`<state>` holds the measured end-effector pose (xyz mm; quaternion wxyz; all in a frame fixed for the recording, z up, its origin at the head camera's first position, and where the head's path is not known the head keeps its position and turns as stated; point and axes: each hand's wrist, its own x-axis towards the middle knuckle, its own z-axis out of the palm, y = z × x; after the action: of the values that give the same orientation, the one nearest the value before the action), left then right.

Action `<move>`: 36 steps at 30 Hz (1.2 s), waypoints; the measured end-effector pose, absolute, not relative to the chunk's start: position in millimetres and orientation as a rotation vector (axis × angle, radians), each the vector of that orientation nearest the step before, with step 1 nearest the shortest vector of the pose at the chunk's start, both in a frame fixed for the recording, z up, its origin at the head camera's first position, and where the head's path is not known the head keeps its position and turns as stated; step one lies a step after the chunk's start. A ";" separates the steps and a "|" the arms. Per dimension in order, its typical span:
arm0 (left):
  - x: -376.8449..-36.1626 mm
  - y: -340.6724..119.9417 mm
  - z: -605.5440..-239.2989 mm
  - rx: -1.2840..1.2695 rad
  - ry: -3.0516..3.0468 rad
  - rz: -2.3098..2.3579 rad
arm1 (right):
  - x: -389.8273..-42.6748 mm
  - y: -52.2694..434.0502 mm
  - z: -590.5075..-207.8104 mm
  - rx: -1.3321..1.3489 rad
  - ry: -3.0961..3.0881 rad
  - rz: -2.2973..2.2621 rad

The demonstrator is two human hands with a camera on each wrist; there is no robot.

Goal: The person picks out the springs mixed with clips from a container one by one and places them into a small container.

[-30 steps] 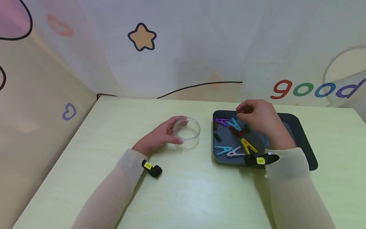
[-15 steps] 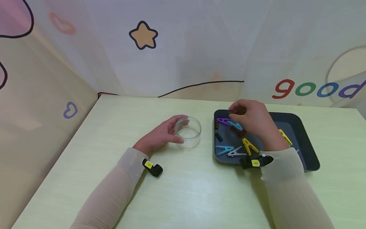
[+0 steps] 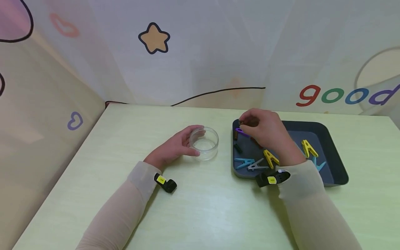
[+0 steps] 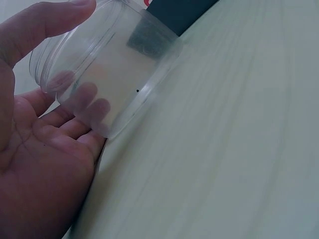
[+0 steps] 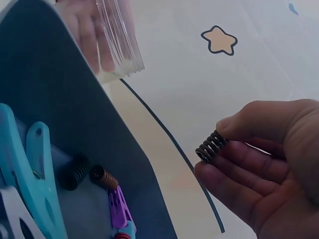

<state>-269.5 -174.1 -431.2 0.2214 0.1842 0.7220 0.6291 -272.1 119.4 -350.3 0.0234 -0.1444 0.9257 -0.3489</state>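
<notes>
- Pinched in the right hand, the small dark coil spring has drifted left over the dark grey plastic tray, towards the dish, over the last second.
- Left hand stays cupped round the clear round plastic dish on the pale green desk, steadying it.
- Coloured clothes pegs and more springs lie in the tray.

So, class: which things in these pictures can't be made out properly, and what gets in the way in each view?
- Head view: the right hand covers part of the tray and some pegs; the spring it pinches is too small to read.
- Left wrist view: the dish is cut off by the top edge; the left hand hides its near side.
- Right wrist view: the cyan peg is cut off by the left and bottom edges.
</notes>
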 end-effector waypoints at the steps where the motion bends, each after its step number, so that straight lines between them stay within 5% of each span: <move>1: -269.3 -174.3 -431.1 0.512 1.995 1.742 | -272.2 118.2 -351.1 -0.462 2.868 -1.087; 36: -269.2 -177.1 -434.0 0.527 1.990 1.730 | -255.7 68.1 -374.2 -0.787 2.705 -1.408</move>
<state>-269.2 -177.1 -434.0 0.2242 0.1908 0.7212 0.6271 -255.7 68.1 -374.2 -0.0037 -0.2498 0.8589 -0.4471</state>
